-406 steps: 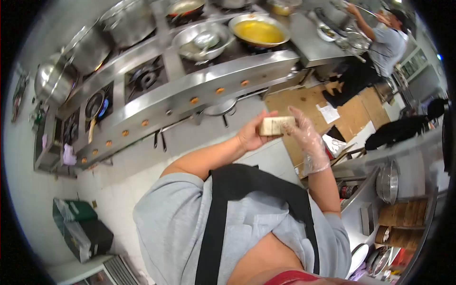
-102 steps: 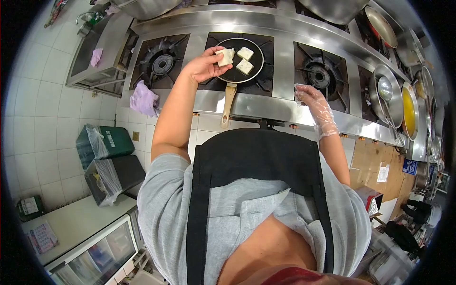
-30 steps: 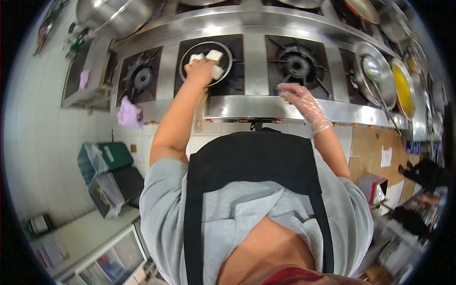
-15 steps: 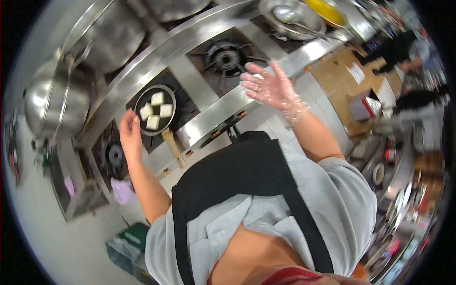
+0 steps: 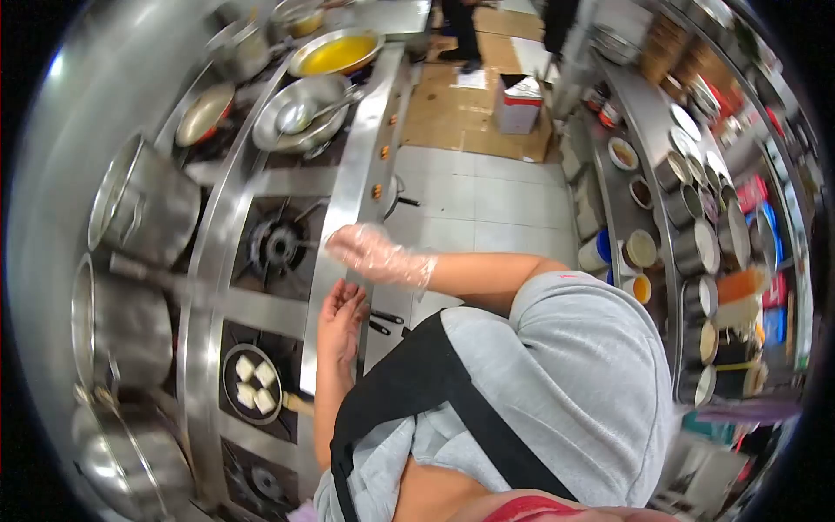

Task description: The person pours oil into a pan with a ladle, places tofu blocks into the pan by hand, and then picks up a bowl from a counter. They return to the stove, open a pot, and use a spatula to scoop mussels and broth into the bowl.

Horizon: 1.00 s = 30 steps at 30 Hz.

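Observation:
My left hand (image 5: pixel 340 315) is bare and held low over the stove's front edge. Its fingers curl loosely with gaps between them, and nothing is in it. Just beyond it, my right hand (image 5: pixel 361 248) wears a clear plastic glove. Its fingers bend toward the stove and are partly hidden, so what they hold, if anything, cannot be made out. A frying pan (image 5: pixel 272 382) with a wooden handle (image 5: pixel 299 404) sits on a burner to the left, apart from both hands. Several white square pieces (image 5: pixel 256 384) lie in it.
Large metal pots (image 5: pixel 139 209) line the stove's back. A metal bowl (image 5: pixel 300 130) with a ladle (image 5: pixel 317 113) stands farther along, near a dish of yellow liquid (image 5: pixel 339 54). Shelves (image 5: pixel 644 113) of containers run along the right. A person's legs (image 5: pixel 459 30) show beyond a box (image 5: pixel 518 106).
My view has turned toward the right along the stove. My hands have come close together. The gloved right hand, spread before, now has its fingers bent; the pan stays on its burner.

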Tool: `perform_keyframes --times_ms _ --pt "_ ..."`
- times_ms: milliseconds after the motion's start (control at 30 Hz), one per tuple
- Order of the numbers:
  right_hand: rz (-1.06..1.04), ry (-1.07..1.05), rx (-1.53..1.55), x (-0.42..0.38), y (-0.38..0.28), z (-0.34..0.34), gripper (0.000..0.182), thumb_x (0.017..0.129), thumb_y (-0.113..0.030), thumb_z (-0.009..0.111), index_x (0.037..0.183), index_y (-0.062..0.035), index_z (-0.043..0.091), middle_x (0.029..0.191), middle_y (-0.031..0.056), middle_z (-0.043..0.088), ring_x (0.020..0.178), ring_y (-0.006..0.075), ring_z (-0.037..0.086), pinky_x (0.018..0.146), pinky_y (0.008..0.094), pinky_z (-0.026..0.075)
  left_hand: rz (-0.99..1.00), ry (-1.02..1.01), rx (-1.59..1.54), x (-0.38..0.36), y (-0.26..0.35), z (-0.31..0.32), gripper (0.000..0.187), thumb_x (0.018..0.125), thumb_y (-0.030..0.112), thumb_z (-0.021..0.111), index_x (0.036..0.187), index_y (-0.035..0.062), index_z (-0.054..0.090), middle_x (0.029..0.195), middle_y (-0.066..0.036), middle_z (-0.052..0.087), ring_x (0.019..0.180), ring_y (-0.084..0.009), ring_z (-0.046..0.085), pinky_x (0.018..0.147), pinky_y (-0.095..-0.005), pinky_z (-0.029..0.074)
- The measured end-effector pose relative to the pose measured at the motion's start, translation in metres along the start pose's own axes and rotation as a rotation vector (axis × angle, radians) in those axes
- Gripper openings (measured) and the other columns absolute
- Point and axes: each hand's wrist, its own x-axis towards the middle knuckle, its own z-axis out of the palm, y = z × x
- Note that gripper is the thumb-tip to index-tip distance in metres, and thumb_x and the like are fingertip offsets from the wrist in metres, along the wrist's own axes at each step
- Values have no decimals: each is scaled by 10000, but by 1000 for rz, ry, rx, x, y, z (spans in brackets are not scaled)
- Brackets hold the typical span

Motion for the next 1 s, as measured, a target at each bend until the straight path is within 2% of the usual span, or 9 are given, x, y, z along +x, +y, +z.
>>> perform_keyframes --times_ms 233,367,500,533,567,667,733,833,1000 --pt "6 293 -356 -28 38 -78 529 873 -358 556 1257 -5 466 1211 220 518 1154 400 465 988 456 378 -166 -467 -105 72 -2 121 511 781 -40 462 1288 -3 410 1269 -132 504 1096 -256 541 970 -435 433" --pt "187 413 -400 -64 103 -179 499 842 -320 562 1232 -17 491 1210 213 521 1129 389 485 962 448 399 -366 -466 -36 103 -14 202 400 827 -24 457 1225 8 473 1235 -139 538 1103 -238 546 979 -415 444" --pt "482 418 -371 -160 205 -270 313 785 -214 525 1004 -2 595 1020 235 611 971 382 579 860 445 462 -435 -514 144 152 -46 257 295 906 112 571 1186 55 497 1117 -62 598 901 -158 618 809 -280 531" --pt "504 460 -364 -193 262 -281 278 812 -200 518 979 6 602 925 211 624 913 361 593 844 423 462 -430 -421 239 154 -49 284 153 906 158 602 1002 76 514 890 14 577 692 -89 570 577 -183 485" --pt "445 417 -572 -230 284 -299 234 781 -165 543 942 -11 614 888 195 631 849 356 600 786 410 478 -441 -426 243 167 -58 295 153 906 158 602 1002 76 514 890 14 577 692 -89 570 577 -183 485" --pt "1013 835 -274 -299 278 -340 168 706 -149 605 836 -43 594 790 174 628 752 311 607 698 413 488 -556 -492 203 205 -79 315 209 906 188 607 810 131 431 697 49 434 514 -55 392 416 -181 329" --pt "1086 1065 -395 -330 282 -359 177 703 -180 611 803 -39 575 771 169 618 731 294 600 687 404 475 -563 -423 486 223 -90 337 346 909 262 607 729 170 326 609 58 290 458 -49 223 379 -210 188" --pt "1201 1129 -265 -354 269 -386 204 721 -227 635 806 -45 595 783 169 619 726 304 589 682 399 462 -615 -383 414 255 -109 367 348 908 313 600 721 187 334 558 61 269 422 -49 200 362 -215 163" --pt "1324 988 -237 -370 288 -415 244 766 -282 640 850 -53 636 869 198 631 810 322 587 721 407 452 -907 -642 169 349 -180 370 372 943 440 488 720 174 355 542 44 270 435 -108 331 516 -293 371"
